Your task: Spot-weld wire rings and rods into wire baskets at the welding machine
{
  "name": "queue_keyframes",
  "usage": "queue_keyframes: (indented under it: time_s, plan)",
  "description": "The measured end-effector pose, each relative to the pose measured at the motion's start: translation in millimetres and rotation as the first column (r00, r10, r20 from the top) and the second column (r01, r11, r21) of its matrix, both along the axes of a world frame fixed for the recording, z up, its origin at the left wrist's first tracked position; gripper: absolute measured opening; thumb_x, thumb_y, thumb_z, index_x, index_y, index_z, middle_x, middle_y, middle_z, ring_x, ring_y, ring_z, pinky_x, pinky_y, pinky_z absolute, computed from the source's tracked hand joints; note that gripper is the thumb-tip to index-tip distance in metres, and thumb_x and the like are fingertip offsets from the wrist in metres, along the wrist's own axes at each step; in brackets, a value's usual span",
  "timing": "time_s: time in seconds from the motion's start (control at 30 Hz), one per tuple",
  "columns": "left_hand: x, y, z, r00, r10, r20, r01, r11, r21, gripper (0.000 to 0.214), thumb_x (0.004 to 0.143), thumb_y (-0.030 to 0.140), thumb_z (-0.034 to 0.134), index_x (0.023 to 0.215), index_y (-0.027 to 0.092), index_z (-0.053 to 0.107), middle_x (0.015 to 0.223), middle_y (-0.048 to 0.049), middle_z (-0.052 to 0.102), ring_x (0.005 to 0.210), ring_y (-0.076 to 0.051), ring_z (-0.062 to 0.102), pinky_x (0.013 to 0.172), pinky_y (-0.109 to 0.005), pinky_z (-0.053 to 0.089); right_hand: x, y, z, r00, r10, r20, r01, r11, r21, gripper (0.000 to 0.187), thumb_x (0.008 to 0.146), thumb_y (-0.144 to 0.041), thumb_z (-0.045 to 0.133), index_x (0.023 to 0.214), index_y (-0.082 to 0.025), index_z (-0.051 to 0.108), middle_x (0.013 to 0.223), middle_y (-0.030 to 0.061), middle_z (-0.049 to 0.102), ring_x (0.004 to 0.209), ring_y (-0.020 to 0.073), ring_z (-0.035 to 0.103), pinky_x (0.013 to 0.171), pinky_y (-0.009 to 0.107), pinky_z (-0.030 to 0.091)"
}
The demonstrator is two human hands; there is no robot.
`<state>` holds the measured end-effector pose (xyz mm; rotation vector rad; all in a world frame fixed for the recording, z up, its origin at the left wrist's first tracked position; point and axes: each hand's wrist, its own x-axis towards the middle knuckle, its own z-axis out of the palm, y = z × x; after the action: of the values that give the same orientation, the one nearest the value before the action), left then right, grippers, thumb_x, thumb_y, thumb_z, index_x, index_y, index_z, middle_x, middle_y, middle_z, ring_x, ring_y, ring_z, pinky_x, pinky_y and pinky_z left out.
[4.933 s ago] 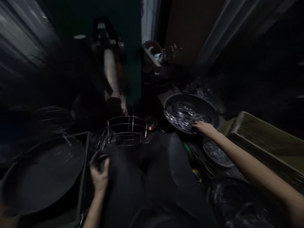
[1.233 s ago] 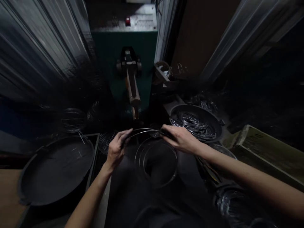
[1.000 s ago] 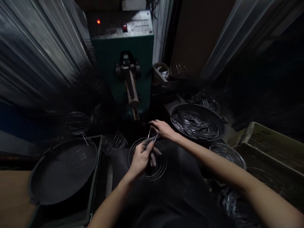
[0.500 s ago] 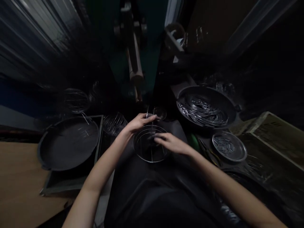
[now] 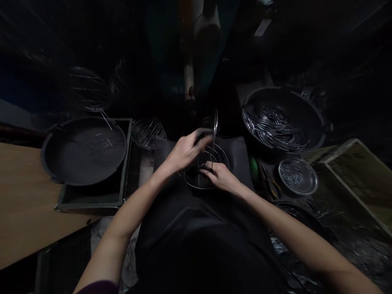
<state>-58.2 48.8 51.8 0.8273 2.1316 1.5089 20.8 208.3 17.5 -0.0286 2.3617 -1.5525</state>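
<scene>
A round wire frame [image 5: 214,157] of rings and cross wires lies on the dark cloth over my lap. My left hand [image 5: 185,151] reaches over it, fingers closed on a loose wire ring [image 5: 215,122] that stands on edge above the frame. My right hand [image 5: 221,176] rests on the frame's near rim, fingers curled onto its wires.
A large dark pan [image 5: 284,120] of wire rings sits at the right, with a small metal dish [image 5: 297,176] of short pieces below it. A wide shallow pan [image 5: 84,149] in a tray lies left. Finished wire frames [image 5: 148,132] stand behind, and the machine arm [image 5: 190,81] hangs ahead.
The view has tilted down. Both hands brought a wire ring from the right pan to the frame on my lap; my left hand now holds a ring upright over it.
</scene>
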Motion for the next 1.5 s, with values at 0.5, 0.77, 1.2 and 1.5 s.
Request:
queue_keyframes:
  time_s: [0.5,0.77,1.2,1.5]
  plan:
    - [-4.1,-23.9,-96.8,0.727,-0.079,-0.682,-0.165,0.944,-0.285,0.071,0.074,0.037,0.054,0.138,0.015,0.034,0.106,-0.0126,0.046,0.094,-0.028,0.044,0.085,-0.042,0.037,-63.8,3.9,6.2,0.921,-0.374,0.105,0.388,0.861,-0.33,0.04,0.065,-0.042,0.075,0.081,-0.012,0.053,0.072,0.0016,0.055,0.061,0.0064,0.05,0.055,0.014,0.041]
    - [-53.1,-11.5,-59.1,0.671,-0.004,-0.742,-0.205,0.96,-0.19,0.082,0.067,0.034,0.052,0.141,0.014,0.025,0.103,-0.0119,0.046,0.094,-0.028,0.044,0.084,-0.042,0.036,-120.0,20.0,43.5,0.951,-0.282,0.127,0.309,0.854,-0.418,0.054,0.055,-0.05,0.079,0.077,-0.012,0.048,0.06,-0.0028,0.049,0.041,0.0014,0.035,0.037,0.013,0.022]
    - [-103.2,-5.1,-48.9,0.612,0.421,-0.67,-0.243,0.906,0.348,0.049,0.064,0.02,0.061,0.106,0.018,0.035,0.102,-0.0098,0.05,0.094,-0.023,0.051,0.083,-0.041,0.043,-180.2,20.2,63.5,0.946,-0.269,0.183,0.325,0.795,-0.511,0.057,0.045,-0.038,0.084,0.081,-0.014,0.047,0.06,-0.0054,0.046,0.041,0.0007,0.033,0.036,0.012,0.023]
    - [-122.5,-6.0,-55.3,0.693,0.451,-0.563,-0.217,0.875,0.433,0.055,0.064,0.02,0.061,0.109,0.02,0.029,0.1,-0.0075,0.046,0.092,-0.021,0.052,0.081,-0.039,0.046,-194.6,15.2,71.8,0.914,-0.308,0.262,0.403,0.755,-0.518,0.058,0.038,-0.026,0.085,0.079,-0.014,0.045,0.057,-0.0067,0.045,0.046,0.0023,0.041,0.04,0.011,0.031]
